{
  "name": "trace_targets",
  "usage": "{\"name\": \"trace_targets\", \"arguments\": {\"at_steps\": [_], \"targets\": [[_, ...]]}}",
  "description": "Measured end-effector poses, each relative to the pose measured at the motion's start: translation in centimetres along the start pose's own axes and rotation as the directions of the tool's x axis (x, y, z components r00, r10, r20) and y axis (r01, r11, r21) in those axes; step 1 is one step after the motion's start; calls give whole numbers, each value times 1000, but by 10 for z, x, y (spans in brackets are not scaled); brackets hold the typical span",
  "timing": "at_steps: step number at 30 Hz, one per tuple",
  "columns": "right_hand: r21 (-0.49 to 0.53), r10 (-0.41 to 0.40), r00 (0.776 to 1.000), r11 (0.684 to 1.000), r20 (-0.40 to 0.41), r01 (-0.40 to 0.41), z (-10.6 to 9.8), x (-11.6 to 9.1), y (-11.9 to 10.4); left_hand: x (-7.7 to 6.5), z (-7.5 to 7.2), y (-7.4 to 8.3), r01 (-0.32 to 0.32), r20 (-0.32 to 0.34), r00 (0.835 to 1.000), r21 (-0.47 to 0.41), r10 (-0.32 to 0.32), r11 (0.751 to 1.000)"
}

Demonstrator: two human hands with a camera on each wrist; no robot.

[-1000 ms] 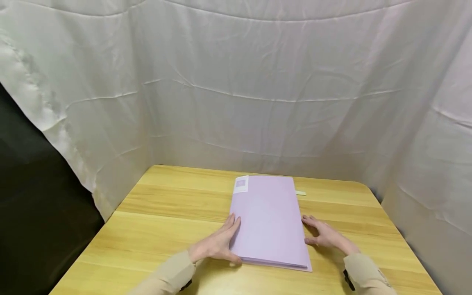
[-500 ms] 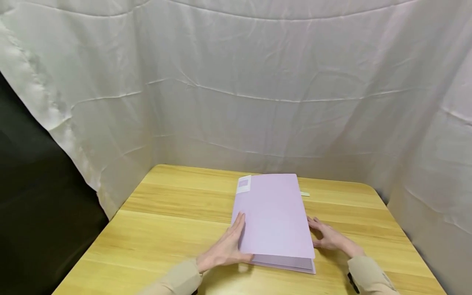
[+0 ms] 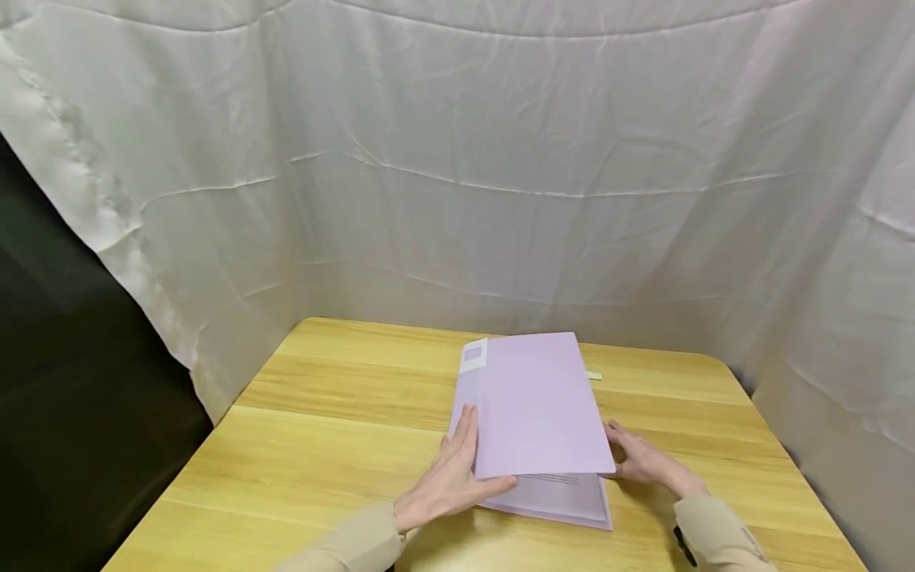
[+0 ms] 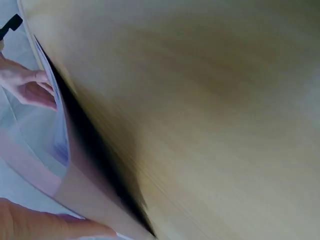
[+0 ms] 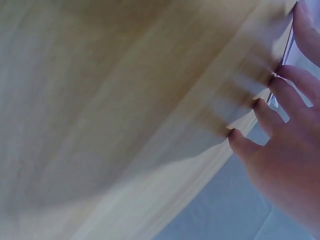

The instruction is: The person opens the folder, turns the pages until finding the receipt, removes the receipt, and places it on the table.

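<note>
Lying on the wood-grain tabletop [image 3: 322, 445], right of its middle and directly before me, a lilac document folder [image 3: 557, 512] has its front cover [image 3: 539, 405] partly raised along the near and right sides. Under the tilted cover, dark lines of print [image 3: 554, 479] show on the inner surface. A white label [image 3: 473, 355] with a small lilac square marks the far left corner.

My left hand [image 3: 450, 481] lies along the folder's left edge, fingers straight and close together, thumb stretched wide at the cover's near edge; it touches the folder without being closed round it. My right hand [image 3: 643, 458] is at the opposite edge, fingers spread and loosely bent beside the folder; the right wrist view shows fingertips down at the tabletop, and no object enclosed by them.

A pale tab [image 3: 594, 376] shows beyond the folder's right edge, towards the far end. Beige sleeves [image 3: 350, 544] cover both my forearms. White curtain fabric [image 3: 465, 159] surrounds the tabletop behind and at the sides; a black area [image 3: 79, 381] occupies the far left.
</note>
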State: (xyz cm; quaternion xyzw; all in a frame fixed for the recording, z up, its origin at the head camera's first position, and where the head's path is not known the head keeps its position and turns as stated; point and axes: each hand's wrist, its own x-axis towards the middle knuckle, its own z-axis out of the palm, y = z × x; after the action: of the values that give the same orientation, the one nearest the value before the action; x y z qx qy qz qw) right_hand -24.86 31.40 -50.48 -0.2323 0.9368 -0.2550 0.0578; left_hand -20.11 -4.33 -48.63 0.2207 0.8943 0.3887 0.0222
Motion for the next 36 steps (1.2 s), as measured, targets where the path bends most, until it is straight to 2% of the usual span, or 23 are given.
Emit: {"name": "trace_targets", "arguments": {"at_steps": [4,8,18,25,33,36], "targets": [[38,63,997,997,45,-64,-2,-1,-2,3,2,9,32,-27,999,-14,-32,999],[34,83,994,996,75,-86,-2,-2,-3,4,-2,15,54,-31,998,-42,-55,998],[20,98,993,995,66,-100,-2,-2,-4,3,-25,31,44,-40,998,-95,-48,994],[23,105,992,994,73,-107,-2,-1,-4,4,-43,39,-12,-114,993,-124,-3,992],[17,137,987,990,83,-139,-2,-1,-4,1,-61,42,-84,-206,977,-151,52,985],[31,131,988,990,82,-134,-1,-1,-4,0,-67,42,-93,-232,971,-152,56,984]]}}
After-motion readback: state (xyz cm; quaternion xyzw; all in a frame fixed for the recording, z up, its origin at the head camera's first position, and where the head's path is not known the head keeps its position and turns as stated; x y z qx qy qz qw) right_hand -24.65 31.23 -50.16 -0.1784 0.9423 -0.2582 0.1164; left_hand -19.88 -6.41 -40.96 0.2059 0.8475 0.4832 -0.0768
